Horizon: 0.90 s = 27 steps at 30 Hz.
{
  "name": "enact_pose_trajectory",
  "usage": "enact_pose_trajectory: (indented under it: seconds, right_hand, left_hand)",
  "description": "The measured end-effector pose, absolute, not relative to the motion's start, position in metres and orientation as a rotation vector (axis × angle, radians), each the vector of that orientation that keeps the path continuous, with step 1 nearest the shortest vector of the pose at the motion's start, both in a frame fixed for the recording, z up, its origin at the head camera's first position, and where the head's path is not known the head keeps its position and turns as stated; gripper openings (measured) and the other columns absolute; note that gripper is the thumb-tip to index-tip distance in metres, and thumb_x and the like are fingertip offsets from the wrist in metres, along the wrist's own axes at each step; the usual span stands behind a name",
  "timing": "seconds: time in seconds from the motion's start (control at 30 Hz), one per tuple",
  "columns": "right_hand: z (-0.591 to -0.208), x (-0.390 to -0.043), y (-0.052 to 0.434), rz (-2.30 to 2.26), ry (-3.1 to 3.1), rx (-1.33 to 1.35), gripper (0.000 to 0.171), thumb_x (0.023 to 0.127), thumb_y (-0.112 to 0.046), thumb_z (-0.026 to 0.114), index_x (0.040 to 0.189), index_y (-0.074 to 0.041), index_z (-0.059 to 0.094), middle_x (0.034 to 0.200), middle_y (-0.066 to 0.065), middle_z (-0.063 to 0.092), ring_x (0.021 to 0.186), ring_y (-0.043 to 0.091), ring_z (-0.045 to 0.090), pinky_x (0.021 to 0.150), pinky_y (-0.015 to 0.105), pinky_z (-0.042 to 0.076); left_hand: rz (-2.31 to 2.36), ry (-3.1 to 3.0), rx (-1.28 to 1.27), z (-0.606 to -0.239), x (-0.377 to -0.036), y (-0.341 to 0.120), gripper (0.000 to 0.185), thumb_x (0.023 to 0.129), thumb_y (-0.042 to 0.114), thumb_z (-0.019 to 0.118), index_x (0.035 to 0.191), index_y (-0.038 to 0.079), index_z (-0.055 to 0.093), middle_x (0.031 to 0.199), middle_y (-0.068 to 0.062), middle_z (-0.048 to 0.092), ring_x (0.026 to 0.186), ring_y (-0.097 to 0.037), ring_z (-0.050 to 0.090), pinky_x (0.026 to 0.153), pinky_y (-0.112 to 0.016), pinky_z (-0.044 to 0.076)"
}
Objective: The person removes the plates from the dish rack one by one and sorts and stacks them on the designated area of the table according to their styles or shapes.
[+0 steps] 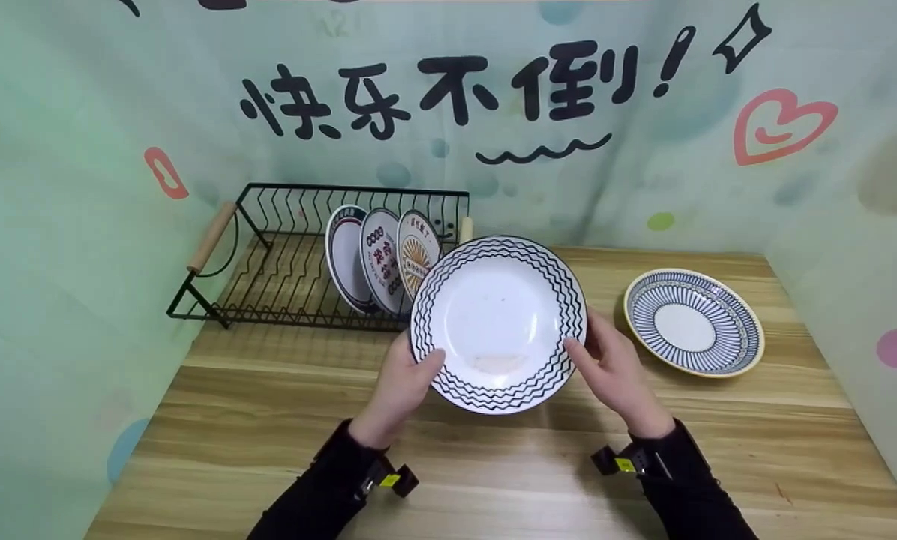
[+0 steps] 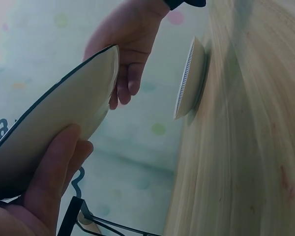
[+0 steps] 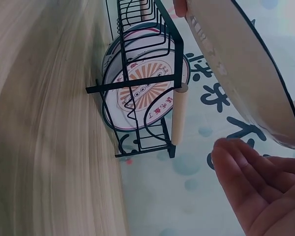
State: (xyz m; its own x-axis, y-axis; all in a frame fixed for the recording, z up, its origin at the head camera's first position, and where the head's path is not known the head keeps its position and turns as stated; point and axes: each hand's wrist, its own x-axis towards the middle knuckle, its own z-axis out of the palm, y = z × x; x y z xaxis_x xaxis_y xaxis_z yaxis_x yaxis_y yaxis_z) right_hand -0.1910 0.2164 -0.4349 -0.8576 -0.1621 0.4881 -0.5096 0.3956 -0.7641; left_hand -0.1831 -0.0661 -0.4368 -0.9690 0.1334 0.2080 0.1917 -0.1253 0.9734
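Note:
A white plate (image 1: pixel 497 322) with a black zigzag rim is held up above the table, its face tilted toward me in the head view. My left hand (image 1: pixel 407 375) grips its left edge, thumb on the rim; in the left wrist view, the fingers (image 2: pixel 56 167) lie against the pale underside. At the right edge, my right hand (image 1: pixel 617 367) has its thumb over the rim. Its fingers (image 3: pixel 246 167) extend behind the plate in the right wrist view. Just behind the plate's left side is a black wire dish rack (image 1: pixel 298 319) with several upright plates.
Patterned plates (image 1: pixel 343 255) lean in the rack's right half; the rack has wooden handles (image 1: pixel 212 236). A blue-and-white striped bowl (image 1: pixel 685 328) sits on the wooden table (image 1: pixel 268 435) at the right. Printed cloth (image 1: pixel 606 187) encloses the back and sides.

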Motion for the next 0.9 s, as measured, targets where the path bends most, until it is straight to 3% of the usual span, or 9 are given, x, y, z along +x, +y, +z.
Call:
enact_pose_trajectory:
  seconds: [0.2, 0.37, 0.9]
  right_hand:
    - [-0.4395, -0.1918, 0.2187, 1.431, -2.333, 0.569, 0.020, 0.095, -0.002, 0.061, 0.114, 0.005, 0.062, 0.091, 0.007, 0.068, 0.079, 0.011, 0.062, 0.069, 0.019, 0.054]
    - [-0.4389, -0.1903, 0.2178, 1.371, -2.353, 0.543, 0.010, 0.096, -0.002, 0.061, 0.103, 0.004, 0.065, 0.082, 0.003, 0.067, 0.073, 0.010, 0.060, 0.065, 0.019, 0.052]
    - [-0.4390, -0.1894, 0.2188, 1.290, -2.315, 0.501, 0.007, 0.093, 0.003, 0.058, 0.095, 0.005, 0.065, 0.078, 0.006, 0.066, 0.070, 0.008, 0.057, 0.063, 0.015, 0.048]
  left_hand:
    - [-2.278, -2.076, -0.383, -0.4388, -0.1822, -0.0642, 0.048, 0.088, -0.003, 0.055, 0.134, -0.015, 0.046, 0.123, -0.027, 0.060, 0.104, -0.031, 0.065, 0.088, -0.036, 0.057]
    - [-2.322, -2.065, -0.389, -0.4375, -0.1805, -0.0634, 0.050, 0.089, -0.002, 0.055, 0.136, -0.014, 0.044, 0.125, -0.027, 0.059, 0.107, -0.032, 0.063, 0.091, -0.037, 0.056]
    - [-2.315, -2.118, -0.357, -0.4359, -0.1781, -0.0589, 0.049, 0.090, -0.002, 0.055, 0.137, -0.013, 0.044, 0.123, -0.026, 0.060, 0.102, -0.031, 0.066, 0.089, -0.036, 0.056]
